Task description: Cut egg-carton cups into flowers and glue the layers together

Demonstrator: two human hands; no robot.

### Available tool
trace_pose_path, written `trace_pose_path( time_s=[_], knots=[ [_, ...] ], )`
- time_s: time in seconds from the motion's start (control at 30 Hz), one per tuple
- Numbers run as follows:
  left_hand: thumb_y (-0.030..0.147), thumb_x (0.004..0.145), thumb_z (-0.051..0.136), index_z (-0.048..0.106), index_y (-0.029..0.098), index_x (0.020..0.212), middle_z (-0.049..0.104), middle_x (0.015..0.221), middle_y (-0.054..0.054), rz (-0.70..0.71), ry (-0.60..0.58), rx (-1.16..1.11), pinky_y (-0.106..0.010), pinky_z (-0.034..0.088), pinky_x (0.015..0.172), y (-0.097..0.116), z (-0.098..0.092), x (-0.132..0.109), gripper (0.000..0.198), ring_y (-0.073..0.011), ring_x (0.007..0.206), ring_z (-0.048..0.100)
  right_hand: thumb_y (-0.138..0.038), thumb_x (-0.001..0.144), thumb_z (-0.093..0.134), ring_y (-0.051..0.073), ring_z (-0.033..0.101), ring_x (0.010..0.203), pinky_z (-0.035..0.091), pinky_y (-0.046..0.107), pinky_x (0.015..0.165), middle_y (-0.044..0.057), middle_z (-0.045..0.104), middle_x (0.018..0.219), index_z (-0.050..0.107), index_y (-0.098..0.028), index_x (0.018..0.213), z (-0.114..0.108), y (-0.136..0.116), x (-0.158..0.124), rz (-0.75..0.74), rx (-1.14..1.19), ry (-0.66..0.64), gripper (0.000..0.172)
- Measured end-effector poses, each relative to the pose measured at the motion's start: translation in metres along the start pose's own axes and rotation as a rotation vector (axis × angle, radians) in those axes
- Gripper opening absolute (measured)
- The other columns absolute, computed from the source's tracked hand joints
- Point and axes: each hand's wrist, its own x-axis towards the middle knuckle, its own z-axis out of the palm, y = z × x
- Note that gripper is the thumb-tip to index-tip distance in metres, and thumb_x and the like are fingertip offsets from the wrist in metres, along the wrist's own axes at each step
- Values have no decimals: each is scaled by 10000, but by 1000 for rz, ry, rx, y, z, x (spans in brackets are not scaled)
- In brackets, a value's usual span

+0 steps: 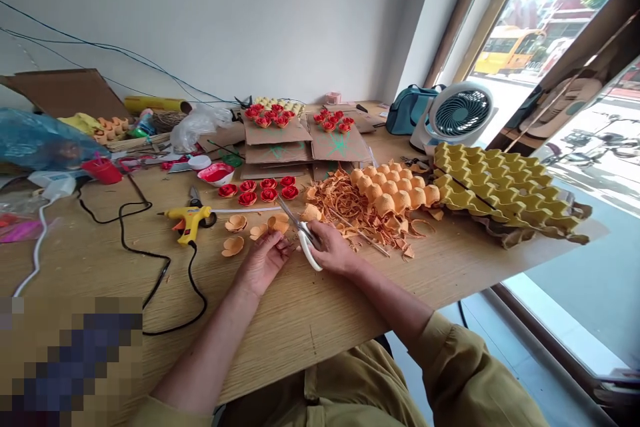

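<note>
Scalloped orange egg-carton cups (233, 246) sit beside the left hand (265, 261), its fingers curled nearly closed, any hold unclear; the right hand (331, 250) grips white-handled metal scissors (303, 239).

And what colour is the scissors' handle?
White; the scissors' handle shows in the head view, partly covered by the right hand.

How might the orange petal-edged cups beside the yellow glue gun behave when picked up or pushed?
The orange cups are probably light, being thin shells. Squeezed hard, one might tear, since its rim is notched. A gentle push would likely slide it, as it sits loose on the wooden table.
</note>
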Motion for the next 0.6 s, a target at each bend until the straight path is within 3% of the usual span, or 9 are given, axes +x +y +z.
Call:
trace_pose_path(
  time_s=[0.37,0.6],
  knots=[
    [174,636,875,564,167,739,507,704,52,25,-62,-130,-201,416,572,2,-2,2,327,-56,612,473,-391,870,600,193,535,785,334,338,798,17,573,794,471,-220,831,1,-1,-3,-112,-214,-52,218],
    [186,659,872,555,169,784,494,696,50,12,-107,-114,-207,412,560,-1,-2,3,341,-67,606,463,-474,880,570,214,541,798,360,359,805,39,589,824,460,-221,854,3,-1,-3,-134,-297,-56,277]
  ],
)
